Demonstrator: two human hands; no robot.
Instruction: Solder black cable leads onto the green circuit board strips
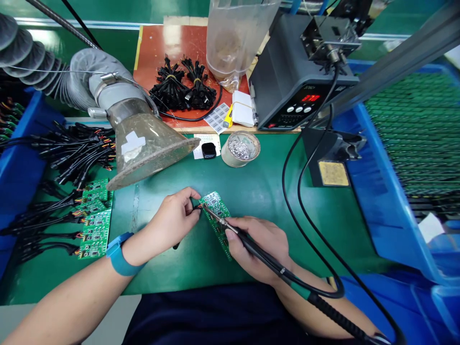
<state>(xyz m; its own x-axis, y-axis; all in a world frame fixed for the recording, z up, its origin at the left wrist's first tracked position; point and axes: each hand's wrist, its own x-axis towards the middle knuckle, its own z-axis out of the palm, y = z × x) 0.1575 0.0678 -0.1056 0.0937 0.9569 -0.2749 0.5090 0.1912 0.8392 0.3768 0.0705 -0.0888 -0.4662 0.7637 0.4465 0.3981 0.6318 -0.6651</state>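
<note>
My right hand (257, 242) grips a soldering iron (247, 239), its tip pointing up and left onto the top left edge of a green circuit board (217, 206). Thumb and fingers of my left hand (178, 215) are pinched on a black cable (196, 208) whose thin coloured wire ends meet that same board edge. The board lies slanted on the green mat (161, 268), partly covered by the iron and my right hand. A blue wrist strap (124, 254) is round my left wrist.
A fume extractor hood (143, 139) hangs at the left, above boards with cables attached (95, 230). A tub of metal shavings (240, 148), a soldering station (294, 91) and an iron stand (323, 158) are farther back. Blue bins (362, 191) flank the mat; the iron's cord loops at the right.
</note>
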